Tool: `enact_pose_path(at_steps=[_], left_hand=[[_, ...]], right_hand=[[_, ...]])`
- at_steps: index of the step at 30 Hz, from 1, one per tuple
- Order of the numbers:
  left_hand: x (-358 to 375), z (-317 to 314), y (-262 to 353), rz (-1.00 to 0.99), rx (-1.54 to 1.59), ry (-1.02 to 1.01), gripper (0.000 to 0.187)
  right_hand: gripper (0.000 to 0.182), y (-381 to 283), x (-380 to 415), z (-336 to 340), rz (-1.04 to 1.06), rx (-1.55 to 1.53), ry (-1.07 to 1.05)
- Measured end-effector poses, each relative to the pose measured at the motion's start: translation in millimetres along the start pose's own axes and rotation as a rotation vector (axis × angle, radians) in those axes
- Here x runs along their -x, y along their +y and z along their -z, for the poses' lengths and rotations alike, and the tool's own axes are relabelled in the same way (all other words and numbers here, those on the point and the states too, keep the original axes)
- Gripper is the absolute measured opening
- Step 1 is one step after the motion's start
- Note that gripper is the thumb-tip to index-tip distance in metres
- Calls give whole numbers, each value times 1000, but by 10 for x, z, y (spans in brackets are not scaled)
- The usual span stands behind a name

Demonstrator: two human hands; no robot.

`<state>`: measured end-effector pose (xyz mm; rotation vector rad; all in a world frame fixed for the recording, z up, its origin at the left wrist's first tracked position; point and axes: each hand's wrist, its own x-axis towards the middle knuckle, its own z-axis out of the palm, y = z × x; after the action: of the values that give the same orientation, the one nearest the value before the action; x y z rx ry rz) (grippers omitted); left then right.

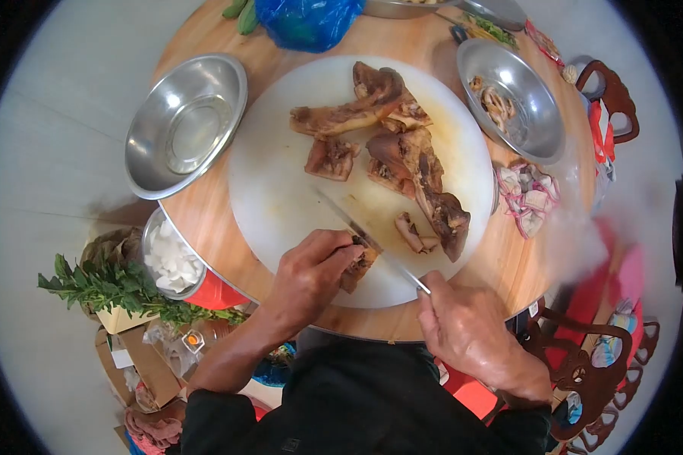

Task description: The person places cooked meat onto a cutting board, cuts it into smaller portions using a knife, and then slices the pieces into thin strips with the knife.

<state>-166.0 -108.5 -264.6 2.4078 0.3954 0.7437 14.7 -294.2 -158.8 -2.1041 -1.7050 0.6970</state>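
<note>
On a round white cutting board (pixel 273 189) lie several brown pieces of cooked meat (pixel 413 163). My left hand (pixel 315 269) presses a small piece of meat (pixel 359 271) near the board's front edge, its fingers curled round it. My right hand (pixel 463 322) is closed on the handle of a knife (pixel 402 267). The blade slants up and to the left across the board, right beside the held piece. A small strip of meat (pixel 413 233) lies to the right of the blade.
A metal basin (pixel 148 144) stands at the left; another (pixel 539 98) at the right holds scraps. A blue bag (pixel 307 23) is at the back. A crumpled cloth (pixel 529 196) lies at the right. Beside the table are a bowl of white chunks (pixel 171 258), leafy greens (pixel 114 288) and chairs (pixel 584 356).
</note>
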Motion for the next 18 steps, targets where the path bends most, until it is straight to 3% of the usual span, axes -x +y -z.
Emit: enact_pose_path(at_steps=[18], left_hand=[[-34, 31, -11, -58, -20, -54, 32]], right_hand=[[22, 38, 67, -45, -30, 44, -101]])
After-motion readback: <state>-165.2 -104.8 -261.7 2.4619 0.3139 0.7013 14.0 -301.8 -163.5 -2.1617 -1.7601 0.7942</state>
